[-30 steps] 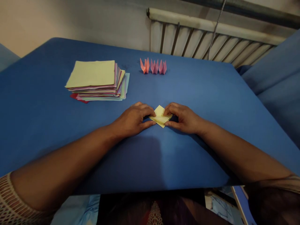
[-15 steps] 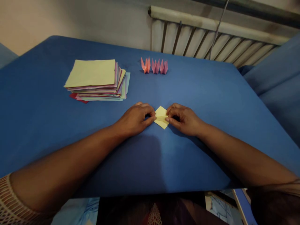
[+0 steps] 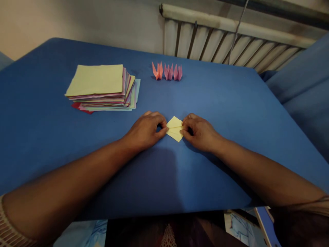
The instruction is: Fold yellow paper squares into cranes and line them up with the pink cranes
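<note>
Between my hands, low over the blue table [image 3: 218, 178], is a small folded piece of yellow paper [image 3: 175, 131], diamond-shaped with a crease running across its middle. My left hand [image 3: 149, 131] pinches its left corner between thumb and fingers. On the opposite side, my right hand [image 3: 199, 132] pinches the right corner, thumb nearest me and curled fingers behind. The fingers partly cover both side corners of the paper; its far and near points show.
A thick stack of coloured paper sheets [image 3: 96, 80], yellow on top, lies at the back left. Three folded paper figures, one orange [image 3: 157, 71] and two pink [image 3: 168, 72], stand in a row near the back edge. A radiator [image 3: 200, 37] lines the wall behind; blue cloth [image 3: 303, 79] hangs at right.
The yellow paper's crease looks flatter and more of its upper face shows. Both hands keep their pinch. The whole view has shifted slightly, so things appear a little further left.
</note>
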### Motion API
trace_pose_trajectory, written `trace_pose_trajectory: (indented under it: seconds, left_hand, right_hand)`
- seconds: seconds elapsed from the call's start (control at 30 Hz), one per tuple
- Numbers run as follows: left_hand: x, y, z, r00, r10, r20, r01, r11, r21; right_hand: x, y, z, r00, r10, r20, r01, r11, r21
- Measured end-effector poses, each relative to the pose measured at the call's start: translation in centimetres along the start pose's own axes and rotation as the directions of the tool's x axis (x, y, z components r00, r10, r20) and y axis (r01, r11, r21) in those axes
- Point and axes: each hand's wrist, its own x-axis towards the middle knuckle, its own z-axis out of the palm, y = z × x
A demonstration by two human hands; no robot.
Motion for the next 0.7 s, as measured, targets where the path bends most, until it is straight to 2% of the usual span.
trace_pose_trajectory:
  seconds: [0.13, 0.23, 0.37, 0.53, 0.7]
  left_hand:
    - [0.0, -0.1, 0.0, 1.000, 0.003, 0.005, -0.003, 1.000, 0.006]
    - [0.0, -0.1, 0.0, 1.000, 0.011, 0.005, -0.011, 1.000, 0.005]
    - [-0.1, -0.2, -0.2, 1.000, 0.005, 0.012, -0.005, 1.000, 0.012]
    - [-0.3, -0.3, -0.6, 0.999, -0.030, 0.017, 0.029, 0.999, 0.042]
    - [-0.6, -0.6, -0.8, 0.998, -0.059, 0.017, 0.058, 0.997, 0.054]
  right_hand:
    - [-0.3, 0.1, 0.0, 1.000, 0.001, -0.029, -0.003, 0.999, -0.051]
    - [-0.5, 0.0, -0.2, 0.998, -0.044, -0.046, 0.042, 0.998, -0.048]
    - [-0.7, -0.3, -0.5, 0.991, -0.127, 0.033, 0.130, 0.983, -0.129]
    - [-0.7, -0.7, -0.6, 0.984, -0.145, 0.102, 0.170, 0.937, -0.304]
    - [-0.9, -1.2, -0.5, 0.975, -0.167, 0.149, 0.214, 0.890, -0.402]
